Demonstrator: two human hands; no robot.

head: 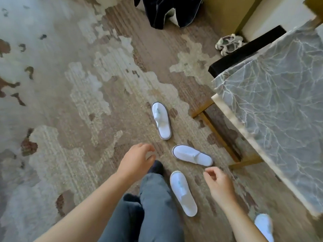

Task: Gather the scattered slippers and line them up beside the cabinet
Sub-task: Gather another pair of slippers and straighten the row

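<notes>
Several white slippers lie scattered on the patterned carpet. One slipper lies farthest out, lengthwise. A second slipper lies crosswise just beyond my hands. A third slipper rests beside my grey trouser leg. A fourth slipper shows at the bottom right, partly behind my right forearm. My left hand hovers empty with fingers spread, left of the second slipper. My right hand hangs with loosely curled fingers, holding nothing, just below that slipper's toe. The marble-topped cabinet stands on the right.
The cabinet's wooden legs stand close to the slippers. A pair of grey patterned shoes sits near a black board at the back right. Dark clothing hangs at the top. Open carpet spreads to the left.
</notes>
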